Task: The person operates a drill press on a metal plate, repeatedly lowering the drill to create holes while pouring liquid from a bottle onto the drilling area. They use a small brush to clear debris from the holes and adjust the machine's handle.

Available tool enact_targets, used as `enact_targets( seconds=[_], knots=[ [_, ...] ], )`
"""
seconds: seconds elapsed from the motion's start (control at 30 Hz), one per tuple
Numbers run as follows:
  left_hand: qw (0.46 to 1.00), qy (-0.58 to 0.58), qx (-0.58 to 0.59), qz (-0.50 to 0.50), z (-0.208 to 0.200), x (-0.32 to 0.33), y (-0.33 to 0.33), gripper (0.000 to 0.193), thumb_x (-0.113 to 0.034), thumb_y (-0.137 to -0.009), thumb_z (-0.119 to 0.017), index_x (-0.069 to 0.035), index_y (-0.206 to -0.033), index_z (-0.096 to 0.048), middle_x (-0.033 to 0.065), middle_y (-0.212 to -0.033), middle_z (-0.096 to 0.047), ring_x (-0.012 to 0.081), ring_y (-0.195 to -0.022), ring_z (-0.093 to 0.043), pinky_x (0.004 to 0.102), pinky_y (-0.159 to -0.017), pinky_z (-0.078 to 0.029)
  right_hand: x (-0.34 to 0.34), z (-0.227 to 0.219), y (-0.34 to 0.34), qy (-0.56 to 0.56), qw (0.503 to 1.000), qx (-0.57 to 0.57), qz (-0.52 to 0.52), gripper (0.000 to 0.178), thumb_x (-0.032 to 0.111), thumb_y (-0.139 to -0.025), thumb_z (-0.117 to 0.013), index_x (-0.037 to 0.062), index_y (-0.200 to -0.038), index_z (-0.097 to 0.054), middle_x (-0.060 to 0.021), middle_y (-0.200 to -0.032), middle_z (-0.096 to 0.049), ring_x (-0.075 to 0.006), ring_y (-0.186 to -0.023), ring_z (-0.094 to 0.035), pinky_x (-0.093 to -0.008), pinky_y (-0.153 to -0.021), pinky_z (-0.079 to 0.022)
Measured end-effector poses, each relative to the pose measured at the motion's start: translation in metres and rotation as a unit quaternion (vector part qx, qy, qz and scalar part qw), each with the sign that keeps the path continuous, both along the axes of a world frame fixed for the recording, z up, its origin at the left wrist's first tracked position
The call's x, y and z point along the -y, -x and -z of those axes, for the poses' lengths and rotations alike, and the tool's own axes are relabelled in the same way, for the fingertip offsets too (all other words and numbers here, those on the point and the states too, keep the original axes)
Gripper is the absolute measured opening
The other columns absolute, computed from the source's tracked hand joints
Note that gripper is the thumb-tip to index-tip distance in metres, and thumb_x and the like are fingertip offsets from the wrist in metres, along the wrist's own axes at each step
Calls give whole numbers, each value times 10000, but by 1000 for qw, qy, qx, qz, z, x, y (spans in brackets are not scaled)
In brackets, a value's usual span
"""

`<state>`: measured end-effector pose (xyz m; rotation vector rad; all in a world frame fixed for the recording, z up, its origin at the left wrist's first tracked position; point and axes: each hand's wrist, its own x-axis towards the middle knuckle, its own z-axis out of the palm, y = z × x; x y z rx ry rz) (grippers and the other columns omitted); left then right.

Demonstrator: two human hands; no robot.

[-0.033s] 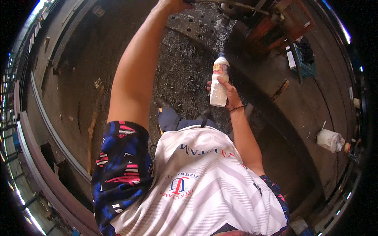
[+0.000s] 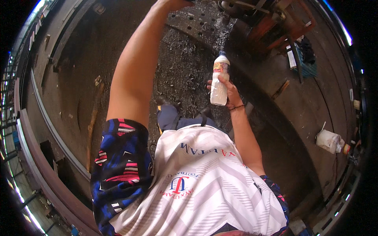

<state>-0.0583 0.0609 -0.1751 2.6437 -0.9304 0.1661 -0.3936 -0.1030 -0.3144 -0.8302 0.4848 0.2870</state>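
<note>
My right hand (image 2: 232,92) is wrapped round a clear plastic bottle (image 2: 219,92) with a dark blue cap, a colourful label and whitish liquid inside. The bottle stands nearly upright in my grip, its thumb side facing me. Stretched far forward, my left arm ends at the top edge of the view, where my left hand (image 2: 175,4) closes on a dark handle (image 2: 189,1). Part of that hand and most of the handle lie outside the picture. Beyond the bottle is a dark metal plate (image 2: 193,25) with holes, strewn with metal shavings.
A rusty orange-red machine part (image 2: 291,27) stands at the far right, beside a blue-green crate (image 2: 307,63) with dark cloth on it. A dirty white jug (image 2: 330,141) lies at right. Shavings (image 2: 177,78) litter the dark floor ahead of me. Long metal beams (image 2: 59,133) run along the left.
The view has shifted very slightly. Both hands keep their places and holds, and the bottle stays in my right hand.
</note>
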Motion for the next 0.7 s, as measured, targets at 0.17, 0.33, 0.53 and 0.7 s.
enact_targets(
  seconds=[0.17,0.33,0.53,0.7],
  knots=[
    [1000,20,-14,4,8,-2,-18,615,-360,-655,-822,-113,-1189,-644,162,-1146,-650,342,-1109,-590,436,-950,-482,6,3,4,-23,999,-22,-14,518,320,-894,-663,-11,-1253,-491,-176,-1050,-677,-248,-893,-703,-353,-746,-595],
    [999,17,-27,8,5,4,-25,616,-365,-648,-832,-112,-1181,-655,156,-1158,-653,338,-1099,-604,427,-944,-487,6,0,5,-56,997,-46,-16,517,311,-914,-632,-26,-1272,-474,-191,-1071,-672,-258,-898,-702,-352,-737,-599],
    [998,33,-54,3,1,1,-28,574,-391,-647,-836,-116,-1126,-682,142,-1050,-694,318,-997,-655,410,-881,-518,6,1,-1,-80,996,-20,-25,491,286,-935,-603,-44,-1273,-467,-211,-1095,-663,-270,-910,-701,-350,-749,-597],
    [999,-8,-32,-13,-3,-3,-16,490,-414,-643,-828,-118,-1018,-716,145,-966,-709,319,-916,-674,416,-827,-530,4,-10,-1,-63,998,-22,-15,493,290,-939,-597,-49,-1271,-467,-218,-1113,-657,-269,-915,-701,-350,-756,-595]
  ],
)
